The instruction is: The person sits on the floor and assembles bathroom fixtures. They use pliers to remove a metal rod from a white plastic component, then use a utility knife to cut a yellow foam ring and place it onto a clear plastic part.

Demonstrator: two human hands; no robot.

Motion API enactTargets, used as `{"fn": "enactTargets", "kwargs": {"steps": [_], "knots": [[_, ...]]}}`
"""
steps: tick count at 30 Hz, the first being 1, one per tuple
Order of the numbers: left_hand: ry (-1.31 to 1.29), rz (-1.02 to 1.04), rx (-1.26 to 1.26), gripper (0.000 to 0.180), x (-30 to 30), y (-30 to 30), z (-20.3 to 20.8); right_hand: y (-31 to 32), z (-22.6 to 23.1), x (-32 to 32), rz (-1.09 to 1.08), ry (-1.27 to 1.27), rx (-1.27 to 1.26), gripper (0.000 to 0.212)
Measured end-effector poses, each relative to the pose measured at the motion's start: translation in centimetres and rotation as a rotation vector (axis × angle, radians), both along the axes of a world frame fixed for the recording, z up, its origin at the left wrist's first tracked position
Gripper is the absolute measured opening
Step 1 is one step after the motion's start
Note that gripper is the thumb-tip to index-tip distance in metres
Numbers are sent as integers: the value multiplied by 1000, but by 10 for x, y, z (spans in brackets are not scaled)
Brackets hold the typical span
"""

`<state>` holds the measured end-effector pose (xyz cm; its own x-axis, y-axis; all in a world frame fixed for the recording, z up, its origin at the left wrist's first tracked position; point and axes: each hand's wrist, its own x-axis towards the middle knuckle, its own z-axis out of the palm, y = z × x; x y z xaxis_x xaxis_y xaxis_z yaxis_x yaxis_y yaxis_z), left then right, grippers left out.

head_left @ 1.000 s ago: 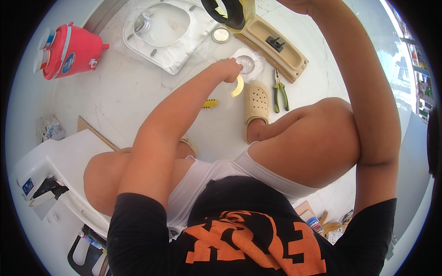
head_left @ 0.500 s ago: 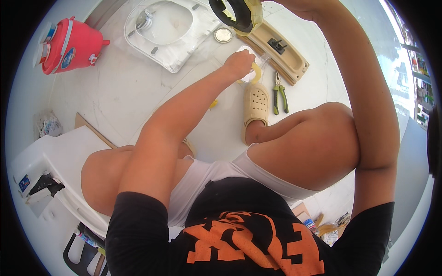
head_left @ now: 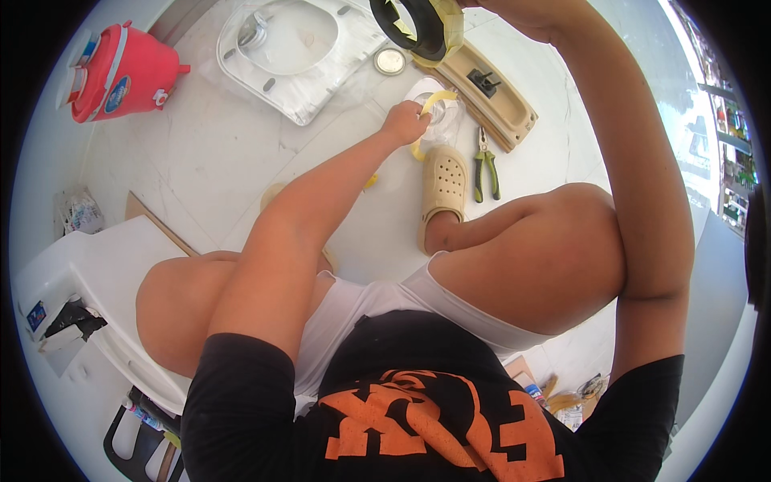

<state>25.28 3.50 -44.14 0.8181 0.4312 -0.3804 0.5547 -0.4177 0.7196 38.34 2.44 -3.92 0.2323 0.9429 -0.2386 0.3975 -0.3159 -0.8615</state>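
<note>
Between the fingers of my left hand (head_left: 405, 124) is a curling strip of yellow masking tape (head_left: 439, 96), one end looping up and the other hanging below. Under it on the floor lies a piece of clear plastic (head_left: 447, 120). At the top edge, my right hand (head_left: 526, 14) holds up a black ring-shaped part (head_left: 430, 40) with yellow masking tape on its side; the frame cuts off part of that hand and the ring. A beige plastic piece (head_left: 504, 108) with a black fitting rests beneath, near green-handled pliers (head_left: 486, 173).
A white toilet seat (head_left: 285, 88) in clear wrap lies ahead, beside a round metal lid (head_left: 390, 61). A red water jug (head_left: 128, 76) stands far left. White ceramic (head_left: 132, 265) is by my left knee. My beige clog (head_left: 444, 181) stands near the pliers.
My left hand has drawn slightly left and down, and the tape strip now curls above its fingers. The black ring-shaped part has shifted a little right.
</note>
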Motion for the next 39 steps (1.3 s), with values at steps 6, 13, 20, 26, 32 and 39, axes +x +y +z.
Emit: {"fn": "enactTargets", "kwargs": {"steps": [6,13,20,26,32,39], "knots": [[-17,120,-69,29,-7,-3,16,3,-4,3,10,-45,-21,60],[-47,-382,358,38,-21,-1,24,4,-5,2,8,0,-13,59],[63,-636,506,46,-34,-14,59,-1,2,-3,12,-19,-17,58],[133,-524,558,61,-49,-24,51,0,4,-6,80,-25,14,58],[237,-446,252,54,-47,-14,18,-8,5,-1,75,-1,27,57],[225,-87,33,50,-37,-7,-20,-1,1,-6,32,-44,-30,58]]}}
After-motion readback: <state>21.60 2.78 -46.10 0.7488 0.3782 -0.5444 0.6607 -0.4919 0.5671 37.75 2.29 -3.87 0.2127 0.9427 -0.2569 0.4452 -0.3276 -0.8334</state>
